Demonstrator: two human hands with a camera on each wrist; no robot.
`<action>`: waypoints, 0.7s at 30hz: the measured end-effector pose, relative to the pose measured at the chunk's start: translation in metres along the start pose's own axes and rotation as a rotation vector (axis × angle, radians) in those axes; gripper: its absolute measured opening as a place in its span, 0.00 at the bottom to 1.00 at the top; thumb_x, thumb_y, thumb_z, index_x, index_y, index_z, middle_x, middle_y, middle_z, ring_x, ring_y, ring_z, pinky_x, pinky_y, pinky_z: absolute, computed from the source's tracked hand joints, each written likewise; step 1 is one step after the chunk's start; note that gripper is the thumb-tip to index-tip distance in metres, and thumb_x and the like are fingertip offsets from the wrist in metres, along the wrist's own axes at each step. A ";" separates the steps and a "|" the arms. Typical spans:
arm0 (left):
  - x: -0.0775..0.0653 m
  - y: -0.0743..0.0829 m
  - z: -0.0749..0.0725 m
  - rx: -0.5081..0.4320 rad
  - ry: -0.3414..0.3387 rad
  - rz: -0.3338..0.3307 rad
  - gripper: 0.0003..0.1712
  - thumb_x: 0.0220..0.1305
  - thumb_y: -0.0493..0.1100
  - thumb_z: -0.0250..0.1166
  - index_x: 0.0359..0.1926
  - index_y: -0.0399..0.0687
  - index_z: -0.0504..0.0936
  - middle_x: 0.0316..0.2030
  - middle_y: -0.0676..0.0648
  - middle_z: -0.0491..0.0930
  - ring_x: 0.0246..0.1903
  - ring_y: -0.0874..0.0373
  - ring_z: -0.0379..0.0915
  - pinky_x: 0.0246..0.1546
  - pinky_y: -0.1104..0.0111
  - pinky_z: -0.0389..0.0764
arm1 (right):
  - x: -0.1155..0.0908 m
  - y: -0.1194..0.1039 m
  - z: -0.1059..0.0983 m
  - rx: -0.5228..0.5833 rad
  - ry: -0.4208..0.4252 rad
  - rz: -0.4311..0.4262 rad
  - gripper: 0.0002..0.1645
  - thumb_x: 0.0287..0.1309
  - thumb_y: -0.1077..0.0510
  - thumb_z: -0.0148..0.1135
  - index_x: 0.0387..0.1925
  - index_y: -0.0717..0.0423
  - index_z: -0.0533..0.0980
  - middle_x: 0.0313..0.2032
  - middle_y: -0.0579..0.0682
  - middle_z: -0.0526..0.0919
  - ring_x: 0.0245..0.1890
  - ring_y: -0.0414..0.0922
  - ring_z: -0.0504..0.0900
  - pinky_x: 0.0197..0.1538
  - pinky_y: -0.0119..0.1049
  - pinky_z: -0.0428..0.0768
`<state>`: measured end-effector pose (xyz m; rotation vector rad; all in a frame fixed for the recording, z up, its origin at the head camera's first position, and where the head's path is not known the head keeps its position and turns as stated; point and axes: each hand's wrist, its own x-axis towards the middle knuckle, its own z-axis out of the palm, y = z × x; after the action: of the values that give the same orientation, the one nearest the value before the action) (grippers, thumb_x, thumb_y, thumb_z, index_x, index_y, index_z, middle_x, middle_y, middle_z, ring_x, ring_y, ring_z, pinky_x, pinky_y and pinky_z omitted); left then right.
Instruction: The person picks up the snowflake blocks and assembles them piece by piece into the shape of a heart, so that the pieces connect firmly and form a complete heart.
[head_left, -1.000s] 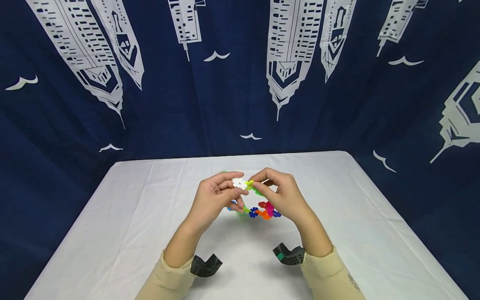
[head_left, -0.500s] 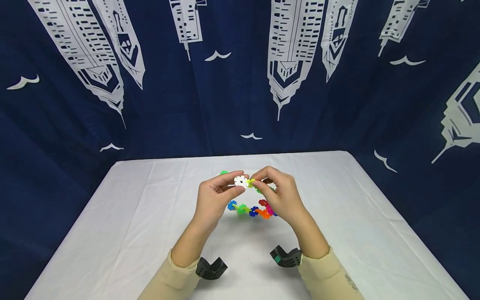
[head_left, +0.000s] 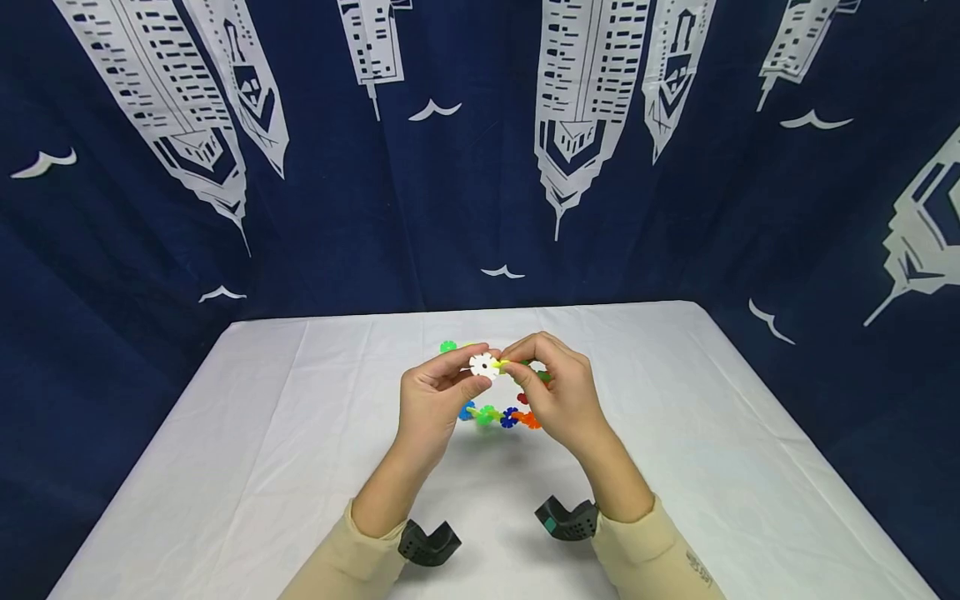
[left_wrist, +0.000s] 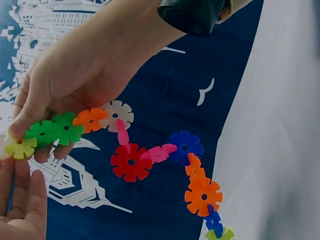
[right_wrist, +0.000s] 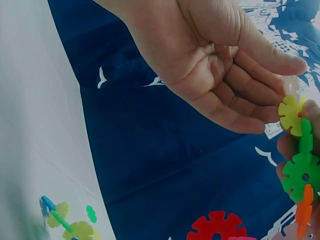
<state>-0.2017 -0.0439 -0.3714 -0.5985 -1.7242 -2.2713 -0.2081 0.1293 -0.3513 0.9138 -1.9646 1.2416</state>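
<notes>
Clearly 1 white disc (head_left: 484,366) between 2 hands (head_left: 433,398) (head_left: 558,393)

a navy, white-printed curtain (head_left: 450,208) hangs behind a white-covered table (head_left: 285,433).

In the head view the right hand (head_left: 553,392) hides much of the yellow disc (head_left: 500,365) and part of the flower-disc chain (head_left: 486,416), so its links cannot be counted. The left wrist view's edges cut off the left hand (left_wrist: 22,222) and a yellow-green disc (left_wrist: 221,234). In the right wrist view the red disc (right_wrist: 203,230) is cropped, and small pieces (right_wrist: 82,230) against the surface (right_wrist: 40,110) blur.
</notes>
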 end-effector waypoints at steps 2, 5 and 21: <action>0.000 -0.001 0.000 -0.030 -0.013 0.004 0.30 0.53 0.40 0.76 0.53 0.25 0.80 0.40 0.58 0.89 0.40 0.64 0.82 0.43 0.76 0.83 | 0.000 0.001 0.001 0.009 0.011 -0.014 0.09 0.52 0.73 0.70 0.32 0.61 0.78 0.34 0.53 0.87 0.38 0.45 0.86 0.42 0.25 0.83; 0.002 -0.002 -0.001 -0.057 -0.049 0.015 0.29 0.56 0.39 0.74 0.54 0.25 0.78 0.43 0.56 0.89 0.44 0.62 0.83 0.46 0.75 0.83 | 0.001 0.002 0.000 0.024 -0.009 0.003 0.09 0.53 0.72 0.69 0.33 0.61 0.78 0.35 0.52 0.87 0.36 0.43 0.85 0.42 0.25 0.83; 0.004 -0.001 -0.006 0.020 -0.117 0.038 0.25 0.57 0.36 0.72 0.55 0.29 0.80 0.50 0.55 0.84 0.51 0.57 0.76 0.50 0.74 0.83 | 0.001 0.010 -0.011 0.066 -0.172 0.149 0.20 0.52 0.66 0.74 0.48 0.55 0.81 0.40 0.48 0.87 0.39 0.39 0.84 0.46 0.35 0.85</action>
<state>-0.2066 -0.0486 -0.3718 -0.7676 -1.7695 -2.2314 -0.2151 0.1427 -0.3515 0.9490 -2.1716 1.3568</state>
